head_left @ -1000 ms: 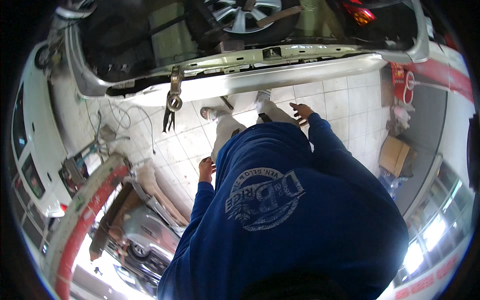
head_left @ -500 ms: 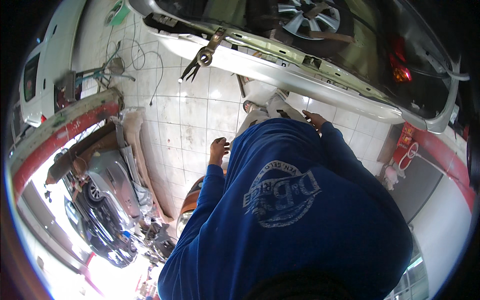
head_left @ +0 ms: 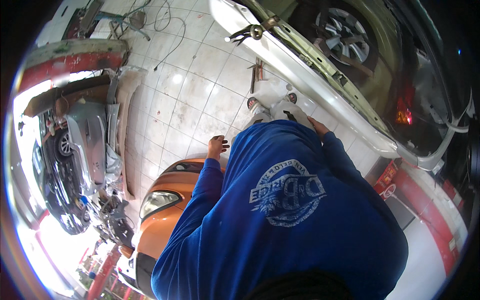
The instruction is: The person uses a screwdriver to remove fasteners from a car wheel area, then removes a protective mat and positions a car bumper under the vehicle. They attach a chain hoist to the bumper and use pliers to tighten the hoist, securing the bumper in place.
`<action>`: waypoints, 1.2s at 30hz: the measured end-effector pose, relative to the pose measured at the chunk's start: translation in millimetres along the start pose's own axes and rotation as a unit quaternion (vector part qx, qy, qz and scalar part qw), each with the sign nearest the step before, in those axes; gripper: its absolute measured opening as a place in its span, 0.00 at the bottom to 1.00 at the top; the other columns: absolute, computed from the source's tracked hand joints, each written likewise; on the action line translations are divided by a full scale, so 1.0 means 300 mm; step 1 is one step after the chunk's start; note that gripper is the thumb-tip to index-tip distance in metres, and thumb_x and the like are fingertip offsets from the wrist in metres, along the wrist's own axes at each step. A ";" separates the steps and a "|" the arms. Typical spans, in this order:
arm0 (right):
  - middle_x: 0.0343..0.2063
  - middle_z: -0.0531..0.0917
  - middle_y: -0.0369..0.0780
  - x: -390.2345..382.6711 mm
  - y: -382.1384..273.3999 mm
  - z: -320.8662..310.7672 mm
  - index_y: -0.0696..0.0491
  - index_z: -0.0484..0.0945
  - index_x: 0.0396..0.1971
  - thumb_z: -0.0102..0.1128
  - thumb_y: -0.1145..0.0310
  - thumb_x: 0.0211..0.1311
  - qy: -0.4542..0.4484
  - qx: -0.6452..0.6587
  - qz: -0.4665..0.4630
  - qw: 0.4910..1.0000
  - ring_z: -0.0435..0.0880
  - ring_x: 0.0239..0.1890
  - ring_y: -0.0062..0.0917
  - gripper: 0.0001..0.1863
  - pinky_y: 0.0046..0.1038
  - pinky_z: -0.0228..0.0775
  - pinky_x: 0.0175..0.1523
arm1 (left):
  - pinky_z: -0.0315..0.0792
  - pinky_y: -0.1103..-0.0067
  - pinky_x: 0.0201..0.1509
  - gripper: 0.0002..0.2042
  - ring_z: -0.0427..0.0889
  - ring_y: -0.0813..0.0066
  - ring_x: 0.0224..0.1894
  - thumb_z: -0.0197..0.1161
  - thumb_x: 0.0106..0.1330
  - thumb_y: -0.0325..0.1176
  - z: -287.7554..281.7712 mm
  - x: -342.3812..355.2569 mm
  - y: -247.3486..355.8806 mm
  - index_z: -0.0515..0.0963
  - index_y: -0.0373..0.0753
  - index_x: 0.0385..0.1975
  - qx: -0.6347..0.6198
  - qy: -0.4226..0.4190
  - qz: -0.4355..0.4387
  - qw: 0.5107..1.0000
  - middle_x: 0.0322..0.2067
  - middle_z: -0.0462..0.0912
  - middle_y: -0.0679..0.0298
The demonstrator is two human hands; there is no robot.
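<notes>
My left hand [head_left: 217, 146] hangs beside my left thigh with its fingers apart, holding nothing. On the other side, my right hand [head_left: 318, 126] hangs by my right thigh, partly hidden by the sleeve; its visible fingers are stretched out. Neither hand touches a tool. Ahead of me runs the white edge of an opened car body [head_left: 300, 70]. A clamp-like tool with dark handles [head_left: 255, 33] grips that edge. Inside the car lies a wheel with a silver rim [head_left: 362, 49].
Hand tools [head_left: 253, 79] lie on the tiled floor [head_left: 192, 107] near my feet. An orange car [head_left: 167, 227] stands close on my left. Farther left are a grey body panel [head_left: 87, 145] and a looped cable [head_left: 181, 40]. A red-and-white wall [head_left: 430, 220] is at the right.
My view has turned left, so the white car is slanted and more of the orange car shows. The floor tools have come into view. Both hands still hang at my sides.
</notes>
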State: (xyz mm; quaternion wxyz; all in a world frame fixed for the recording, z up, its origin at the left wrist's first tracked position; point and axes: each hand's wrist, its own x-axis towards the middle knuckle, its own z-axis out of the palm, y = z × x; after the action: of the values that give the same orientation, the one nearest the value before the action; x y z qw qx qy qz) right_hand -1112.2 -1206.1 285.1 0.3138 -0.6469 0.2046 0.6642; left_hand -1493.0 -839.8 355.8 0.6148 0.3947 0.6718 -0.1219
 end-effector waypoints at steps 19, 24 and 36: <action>0.59 0.79 0.51 -0.205 -0.138 0.094 0.53 0.73 0.65 0.56 0.25 0.58 0.122 -0.261 -0.018 0.957 0.82 0.57 0.49 0.49 0.57 0.82 0.46 | 0.79 0.65 0.41 0.20 0.87 0.61 0.34 0.57 0.74 0.42 0.010 -0.031 -0.298 0.75 0.36 0.58 -0.079 0.011 -0.037 0.996 0.44 0.87 0.56; 0.58 0.80 0.50 -0.189 -0.111 0.028 0.55 0.74 0.63 0.61 0.32 0.59 0.123 -0.216 -0.065 0.966 0.84 0.53 0.49 0.45 0.57 0.82 0.43 | 0.78 0.66 0.39 0.19 0.89 0.60 0.34 0.57 0.74 0.42 0.006 -0.046 -0.264 0.75 0.36 0.57 -0.096 0.025 -0.009 0.995 0.44 0.87 0.57; 0.67 0.74 0.46 -0.135 0.027 -0.262 0.48 0.68 0.71 0.59 0.32 0.62 0.038 -0.201 -0.012 0.979 0.79 0.60 0.54 0.45 0.58 0.73 0.54 | 0.78 0.67 0.35 0.19 0.90 0.61 0.32 0.57 0.73 0.41 0.229 -0.155 -0.270 0.77 0.36 0.56 -0.065 0.050 -0.012 0.997 0.41 0.88 0.57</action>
State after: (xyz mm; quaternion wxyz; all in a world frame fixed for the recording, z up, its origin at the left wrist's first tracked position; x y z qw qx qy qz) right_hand -1061.4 -1271.3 317.7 0.1774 -0.7243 0.0707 0.6625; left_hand -1501.1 -955.4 357.9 0.6032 0.3514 0.7130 -0.0654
